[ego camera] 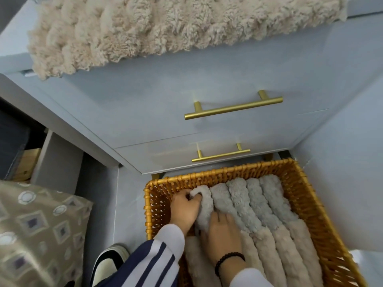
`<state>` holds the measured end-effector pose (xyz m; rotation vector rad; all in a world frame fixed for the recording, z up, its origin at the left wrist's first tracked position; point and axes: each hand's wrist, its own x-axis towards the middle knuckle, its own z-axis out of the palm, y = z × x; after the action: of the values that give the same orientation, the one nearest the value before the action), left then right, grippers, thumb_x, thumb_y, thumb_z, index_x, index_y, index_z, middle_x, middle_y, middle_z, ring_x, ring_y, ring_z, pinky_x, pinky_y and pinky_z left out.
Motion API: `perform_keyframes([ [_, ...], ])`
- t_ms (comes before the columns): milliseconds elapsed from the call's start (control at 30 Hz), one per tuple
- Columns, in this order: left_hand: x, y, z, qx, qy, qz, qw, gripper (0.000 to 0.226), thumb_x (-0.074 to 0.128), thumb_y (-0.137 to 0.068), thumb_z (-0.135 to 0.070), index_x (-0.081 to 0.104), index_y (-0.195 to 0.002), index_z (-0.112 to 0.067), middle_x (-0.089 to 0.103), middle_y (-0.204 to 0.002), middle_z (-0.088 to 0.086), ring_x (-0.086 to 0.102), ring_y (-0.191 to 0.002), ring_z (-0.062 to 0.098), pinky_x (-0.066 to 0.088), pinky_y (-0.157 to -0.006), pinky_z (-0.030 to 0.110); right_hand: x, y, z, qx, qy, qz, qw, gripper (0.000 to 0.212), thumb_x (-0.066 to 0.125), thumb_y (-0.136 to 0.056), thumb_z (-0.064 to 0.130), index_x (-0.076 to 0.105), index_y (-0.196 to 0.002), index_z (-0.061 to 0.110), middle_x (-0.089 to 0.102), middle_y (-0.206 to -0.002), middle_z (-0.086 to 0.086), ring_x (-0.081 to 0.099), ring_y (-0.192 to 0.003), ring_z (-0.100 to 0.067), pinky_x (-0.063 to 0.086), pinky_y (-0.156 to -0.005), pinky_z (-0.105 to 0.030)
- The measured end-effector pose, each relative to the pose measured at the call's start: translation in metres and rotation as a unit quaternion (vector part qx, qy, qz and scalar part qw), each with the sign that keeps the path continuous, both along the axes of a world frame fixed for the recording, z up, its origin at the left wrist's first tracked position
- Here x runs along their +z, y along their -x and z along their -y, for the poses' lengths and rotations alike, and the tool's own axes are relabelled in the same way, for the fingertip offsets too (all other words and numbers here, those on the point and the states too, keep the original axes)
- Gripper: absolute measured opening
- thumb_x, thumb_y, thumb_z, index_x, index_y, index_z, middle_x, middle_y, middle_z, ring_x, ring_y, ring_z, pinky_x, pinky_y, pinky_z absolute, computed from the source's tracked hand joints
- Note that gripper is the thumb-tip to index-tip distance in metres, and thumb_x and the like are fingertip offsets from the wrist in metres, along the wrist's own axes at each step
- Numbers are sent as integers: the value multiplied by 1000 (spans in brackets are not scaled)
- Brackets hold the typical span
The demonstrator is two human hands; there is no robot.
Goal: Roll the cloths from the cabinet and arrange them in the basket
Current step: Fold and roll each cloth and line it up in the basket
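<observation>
Left hand (184,209): its fingers curled round the far end of a grey rolled cloth (204,206), by the wicker basket's (306,206) left wall.
Right hand (222,235): lay flat, fingers straight, pressing the same roll's near end.
Other rolls: grey ones (248,201) side by side at the far end, beige ones (281,251) nearer.
Basket: stood on the floor before the drawers (207,112).
Cabinet top: carried a shaggy beige cloth (145,27).

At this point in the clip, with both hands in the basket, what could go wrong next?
1. The grey rolled cloth that the left hand grips and the right hand presses may unroll once released.
2. Wedging it against the wicker basket wall could squash neighbouring rolls.
3. The beige shaggy cloth overhanging the cabinet top could slide off.
</observation>
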<state>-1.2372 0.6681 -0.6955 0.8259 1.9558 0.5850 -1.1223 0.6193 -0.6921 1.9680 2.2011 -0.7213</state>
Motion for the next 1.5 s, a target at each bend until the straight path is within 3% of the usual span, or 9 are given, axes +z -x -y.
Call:
perform_keyframes([
  [100,-5,-10,-7,17,42,12,999,28,64,-82,-23,62,-108,-13,65,-106,5,62,-101,25,50,-91,33,-5,-9,2,3,-40,14,999,58,90,-37,43,67,-80,11,64,-75,-6,62,-66,-24,51,-48,-31],
  [267,-22,-22,-15,49,56,86,994,48,67,-69,-26,60,-112,-7,69,-94,12,67,-86,25,56,-73,32,-2,-19,-10,-29,-14,0,999,57,59,-87,45,37,-130,15,54,-122,-4,53,-112,-22,47,-85,-31],
  [400,-18,-16,-14,44,43,99,993,24,67,-79,-15,64,-99,-2,67,-80,10,63,-73,23,48,-62,28,4,-14,-17,-29,13,8,999,57,53,-90,45,32,-133,16,48,-130,-4,48,-118,-23,46,-89,-33],
  [633,14,-3,-5,3,75,83,994,30,57,-89,-21,63,-111,-1,63,-89,18,63,-91,33,52,-78,40,24,-20,-20,-91,96,-70,989,50,58,-84,45,41,-120,16,55,-121,-7,55,-109,-26,47,-81,-31],
  [733,44,0,3,-22,74,83,994,35,57,-86,-23,60,-115,-4,59,-86,8,59,-85,26,49,-76,36,48,-27,-21,-134,92,-96,982,38,55,-88,38,44,-115,14,58,-115,-8,59,-101,-27,48,-77,-30],
  [867,94,-1,13,-75,70,99,990,14,53,-92,-17,60,-83,-11,47,-68,1,44,-61,15,39,-64,29,88,-34,-24,-158,81,-117,977,30,52,-91,28,50,-116,11,58,-115,-8,58,-101,-26,49,-79,-30],
  [1133,199,-2,30,-120,-1,91,989,22,54,-92,-13,50,-72,-20,49,-73,3,48,-69,17,37,-58,26,190,-46,-14,-136,-11,-157,978,10,54,-89,24,58,-91,15,61,-97,-3,58,-91,-20,51,-81,-32],
  [1333,289,5,52,-128,-59,92,986,22,52,-94,-7,47,-76,-20,48,-86,11,45,-71,18,36,-58,24,257,-47,3,-142,-48,-196,969,8,53,-85,16,56,-78,20,63,-97,-2,57,-89,-19,45,-73,-24],
  [1500,345,10,82,-142,-72,102,982,23,57,-94,-13,55,-117,-12,62,-109,8,59,-86,13,51,-72,26,305,-42,12,-85,-79,-191,975,6,53,-86,16,55,-81,20,60,-91,1,55,-89,-17,44,-77,-24],
])
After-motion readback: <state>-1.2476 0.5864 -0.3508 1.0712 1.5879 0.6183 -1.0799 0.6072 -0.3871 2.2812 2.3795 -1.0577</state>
